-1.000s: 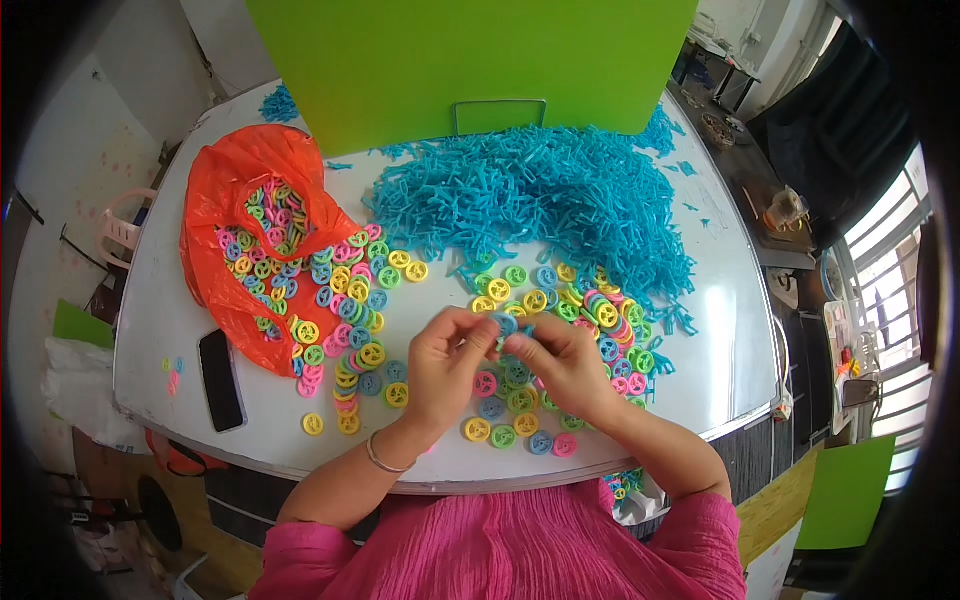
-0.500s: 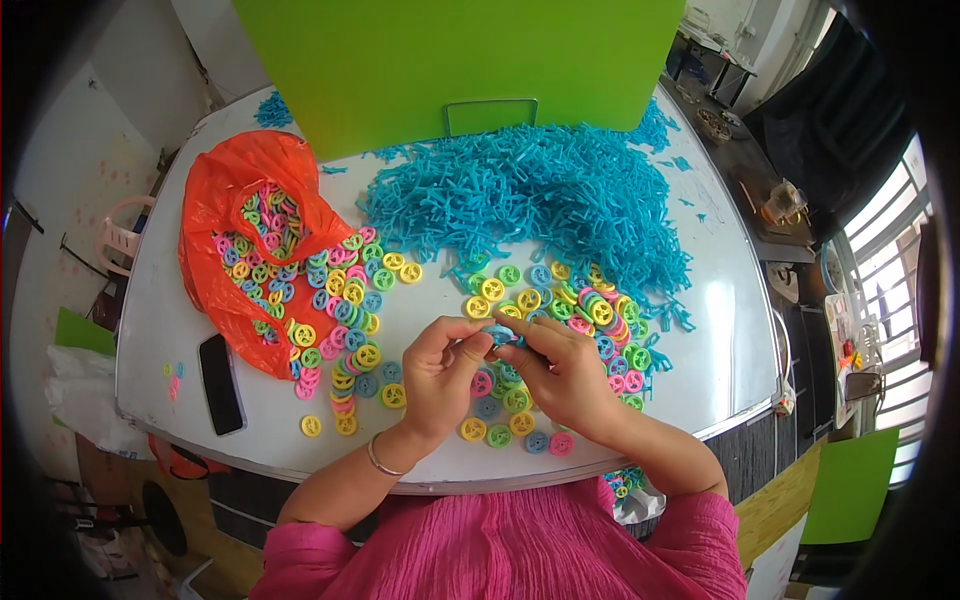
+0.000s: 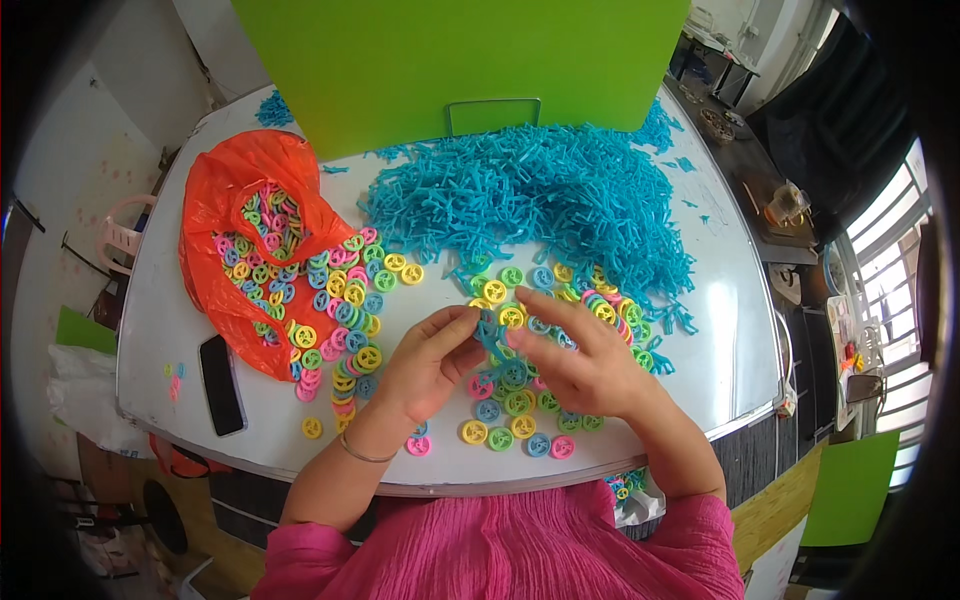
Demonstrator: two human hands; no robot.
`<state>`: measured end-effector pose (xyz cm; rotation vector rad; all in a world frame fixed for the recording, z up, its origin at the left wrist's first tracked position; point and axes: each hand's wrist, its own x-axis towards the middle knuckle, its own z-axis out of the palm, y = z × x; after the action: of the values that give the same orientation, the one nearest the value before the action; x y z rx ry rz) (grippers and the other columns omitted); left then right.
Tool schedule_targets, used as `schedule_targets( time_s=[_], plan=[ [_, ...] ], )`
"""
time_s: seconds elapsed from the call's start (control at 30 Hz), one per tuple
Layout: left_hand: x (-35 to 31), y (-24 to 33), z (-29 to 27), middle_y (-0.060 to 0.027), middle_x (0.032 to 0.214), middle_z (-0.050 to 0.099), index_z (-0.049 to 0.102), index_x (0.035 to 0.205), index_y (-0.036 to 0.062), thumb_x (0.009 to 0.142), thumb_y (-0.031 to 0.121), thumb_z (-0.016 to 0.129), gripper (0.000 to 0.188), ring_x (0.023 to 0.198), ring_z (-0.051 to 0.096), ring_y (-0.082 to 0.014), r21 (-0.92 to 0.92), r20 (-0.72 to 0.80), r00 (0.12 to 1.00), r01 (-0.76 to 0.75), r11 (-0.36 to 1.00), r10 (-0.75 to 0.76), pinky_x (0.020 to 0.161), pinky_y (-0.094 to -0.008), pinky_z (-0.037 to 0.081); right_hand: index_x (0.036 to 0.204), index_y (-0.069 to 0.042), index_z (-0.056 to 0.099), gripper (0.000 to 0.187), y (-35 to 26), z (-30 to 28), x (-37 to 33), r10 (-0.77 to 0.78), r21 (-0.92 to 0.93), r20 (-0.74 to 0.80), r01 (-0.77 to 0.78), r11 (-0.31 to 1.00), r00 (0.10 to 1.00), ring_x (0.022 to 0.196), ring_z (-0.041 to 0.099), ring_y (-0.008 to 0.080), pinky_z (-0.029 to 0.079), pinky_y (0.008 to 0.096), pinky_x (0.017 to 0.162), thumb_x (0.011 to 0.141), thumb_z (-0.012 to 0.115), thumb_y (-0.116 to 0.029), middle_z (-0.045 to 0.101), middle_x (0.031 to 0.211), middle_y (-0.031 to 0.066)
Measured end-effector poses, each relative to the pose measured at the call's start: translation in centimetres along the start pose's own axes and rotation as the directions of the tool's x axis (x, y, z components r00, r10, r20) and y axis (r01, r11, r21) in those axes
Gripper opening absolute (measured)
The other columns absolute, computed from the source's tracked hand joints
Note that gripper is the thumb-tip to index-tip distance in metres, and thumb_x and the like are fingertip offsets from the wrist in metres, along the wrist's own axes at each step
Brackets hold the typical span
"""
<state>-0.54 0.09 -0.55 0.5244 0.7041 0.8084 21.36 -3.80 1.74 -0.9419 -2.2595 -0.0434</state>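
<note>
Step in hand, my read: working one small blue plastic piece (image 3: 491,336) between both hands, over the near half of the white counter (image 3: 725,260). Left hand (image 3: 430,362): fingers pinched on the piece from its left side. Right hand (image 3: 588,362): thumb and index spread apart beside it, not gripping; can't tell if a fingertip touches. Also can't tell if a wheel is joined to the piece. Next move, I'd say, calls for a steady left pinch and a free right side on the piece.

Around: loose pink, yellow, green and blue spoked plastic wheels (image 3: 474,432) under and about the hands, down toward the near edge. Big tangled heap of thin blue plastic strips (image 3: 560,190) toward the far edge, in front of an upright bright green panel (image 3: 460,60). Orange-red plastic bag (image 3: 220,185) spilling more wheels near the left edge; black-screened phone (image 3: 221,385) toward the near-left corner.

In the way: overlapping wheels below the right hand, easily knocked. Panel blocks the far edge, well apart from the hands.
</note>
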Motion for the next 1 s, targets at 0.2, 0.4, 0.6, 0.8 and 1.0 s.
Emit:
schedule_targets(
  time_s=[0.2, 0.4, 0.6, 0.8, 1.0],
  plan=[
    [0.0, -1.0, 0.7, 0.0018, 0.094, 0.063, 0.061, 0.113, 0.0060, 0.098, 0.019, 0.053, 0.021, 0.076, 0.059, -0.0057, 0.216, 0.050, 0.998, 0.027, 0.976, -0.039, 0.061, -0.0216, 0.049, 0.115, -0.005, 0.063, 0.034, 0.5, 0.3, 0.7, -0.316, 0.144, -0.056, 0.321, 0.936, 0.947, 0.099, 0.062, 0.0281, 0.049, 0.0352, 0.087, 0.081, 0.064, -0.009, 0.068, 0.104, 0.0105],
    [2.1, -1.3, -1.7, -0.0063, 0.083, 0.060, 0.067, 0.103, 0.0050, 0.083, 0.012, 0.070, 0.022, 0.073, 0.061, -0.0224, 0.921, 0.357, 0.726, -0.380, -0.090, 0.587, 0.068, -0.0358, 0.049, 0.112, 0.001, 0.059, 0.025, 0.5, -0.9, 0.0, 0.611, 0.830, 0.194, -0.461, 0.315, 0.767, 0.091, 0.062, 0.0146, 0.047, 0.0271, 0.078, 0.098, 0.052, -0.018, 0.067, 0.093, 0.0082],
    [2.3, -1.9, -1.5, -0.0080, 0.079, 0.061, 0.068, 0.096, 0.0045, 0.079, 0.010, 0.072, 0.018, 0.069, 0.060, -0.0231, 0.931, 0.342, 0.793, -0.358, -0.069, 0.504, 0.068, -0.0348, 0.049, 0.113, 0.000, 0.059, 0.022, 1.4, -0.2, -0.4, 0.598, 0.836, 0.351, -0.529, 0.147, 0.720, 0.080, 0.059, 0.0115, 0.047, 0.0236, 0.072, 0.098, 0.052, -0.016, 0.063, 0.086, 0.0045],
    [2.2, -1.6, -1.7, -0.0007, 0.072, 0.059, 0.060, 0.099, 0.0067, 0.096, 0.028, 0.056, 0.022, 0.058, 0.055, -0.0076, 0.508, 0.022, 0.996, -0.082, 0.857, 0.083, 0.050, -0.0224, 0.043, 0.109, -0.002, 0.060, 0.019, 1.2, 1.5, -0.4, 0.554, 0.783, 0.473, -0.615, 0.092, 0.685, 0.073, 0.057, 0.0091, 0.046, 0.0235, 0.064, 0.096, 0.057, -0.016, 0.062, 0.087, 0.0037],
    [-0.3, -1.9, 1.7, 0.0023, 0.070, 0.056, 0.059, 0.100, 0.0074, 0.101, 0.033, 0.046, 0.029, 0.053, 0.052, -0.0040, 0.300, -0.022, 0.999, 0.050, 0.953, -0.045, 0.045, -0.0175, 0.036, 0.112, -0.002, 0.059, 0.023, 0.2, 2.4, -0.3, 0.502, 0.777, 0.594, -0.611, -0.153, 0.629, 0.072, 0.057, 0.0084, 0.047, 0.0230, 0.061, 0.095, 0.059, -0.017, 0.062, 0.085, 0.0033]
  ],
)
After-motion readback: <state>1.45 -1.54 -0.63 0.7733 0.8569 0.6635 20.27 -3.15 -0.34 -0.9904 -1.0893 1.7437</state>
